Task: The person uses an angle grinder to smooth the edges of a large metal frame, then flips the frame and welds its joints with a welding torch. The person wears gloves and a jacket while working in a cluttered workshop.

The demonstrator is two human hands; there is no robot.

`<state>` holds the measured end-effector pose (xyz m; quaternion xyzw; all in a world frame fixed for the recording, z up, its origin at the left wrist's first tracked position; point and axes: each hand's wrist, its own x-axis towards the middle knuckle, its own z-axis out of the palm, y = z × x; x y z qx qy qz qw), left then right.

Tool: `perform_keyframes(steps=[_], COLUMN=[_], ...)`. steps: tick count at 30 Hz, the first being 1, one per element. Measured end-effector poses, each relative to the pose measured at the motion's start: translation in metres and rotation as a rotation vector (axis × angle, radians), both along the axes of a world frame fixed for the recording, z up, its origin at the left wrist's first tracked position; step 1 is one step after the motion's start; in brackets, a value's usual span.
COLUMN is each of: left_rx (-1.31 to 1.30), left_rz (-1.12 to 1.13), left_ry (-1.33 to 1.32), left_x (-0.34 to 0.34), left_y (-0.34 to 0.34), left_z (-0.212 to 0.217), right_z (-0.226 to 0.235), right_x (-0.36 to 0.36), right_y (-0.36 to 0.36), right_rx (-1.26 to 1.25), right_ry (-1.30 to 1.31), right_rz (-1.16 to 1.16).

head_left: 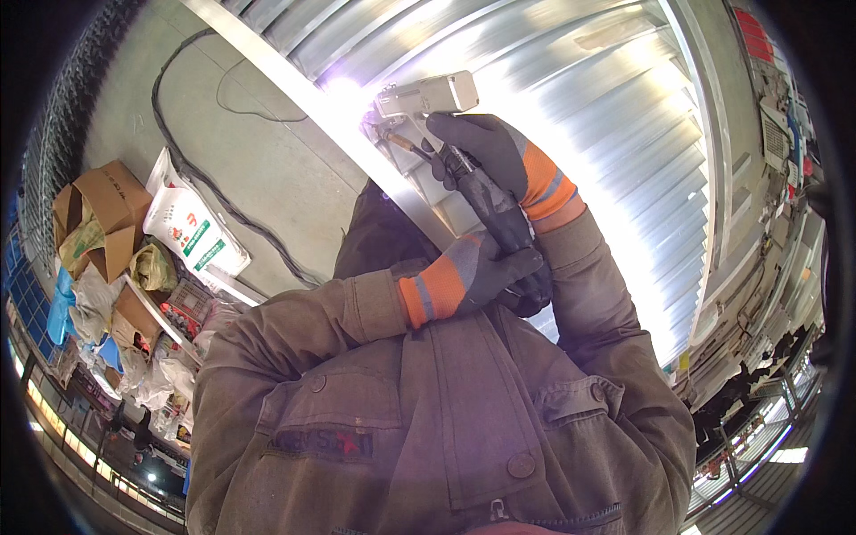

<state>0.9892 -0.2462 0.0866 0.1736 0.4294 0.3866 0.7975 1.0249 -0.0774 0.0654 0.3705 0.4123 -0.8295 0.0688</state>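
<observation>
My right hand [501, 159], in a dark grey and orange glove, closes round the handle of a silver, box-headed welding gun [432, 94]. The gun's tip, with a brass-coloured piece below the head, is at a pale metal frame bar [290, 78]. A bright white-violet glare at the tip hides the exact contact point. Lower down, my left hand [477, 272], gloved alike, wraps round the black cable sleeve [501, 214] that runs down from the gun. My left forearm crosses in front of my chest. Ribbed, shiny metal slats [588, 85] lie beyond the bar, partly washed out by light.
A dark cable [214, 187] snakes over the concrete floor [276, 156] at left. Beside it are a white printed sack [192, 223], an open cardboard box [111, 209] and several plastic bags [98, 299]. Long metal pieces [758, 276] lie at the right.
</observation>
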Motion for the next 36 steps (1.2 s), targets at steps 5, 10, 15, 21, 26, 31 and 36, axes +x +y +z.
perform_keyframes(steps=[5, 10, 15, 21, 26, 31, 36], left_rx=[-0.053, -0.001, -0.048, -0.064, -0.088, -0.05, -0.125], left_rz=[-0.005, -0.039, -0.027, -0.019, -0.02, -0.045, -0.069], left_ry=[-0.029, 0.042, -0.018, -0.091, -0.079, -0.012, -0.067], left_x=[0.005, 0.008, 0.014, 0.019, 0.024, 0.028, 0.031], left_y=[-0.002, -0.004, -0.005, -0.007, -0.01, -0.011, -0.012], left_z=[0.001, 0.003, 0.004, 0.005, 0.007, 0.008, 0.014], right_z=[0.001, 0.009, 0.013, 0.009, 0.01, 0.015, 0.02], right_x=[0.004, 0.007, 0.01, 0.018, 0.023, 0.027, 0.032], right_y=[-0.001, -0.003, -0.006, -0.011, -0.011, -0.015, -0.017], right_rx=[-0.01, 0.017, -0.02, 0.04, 0.016, 0.007, 0.039], right_ry=[0.0, 0.02, -0.008, 0.029, 0.001, 0.011, -0.021], right_rz=[0.017, 0.019, -0.012, -0.033, -0.003, -0.005, 0.016])
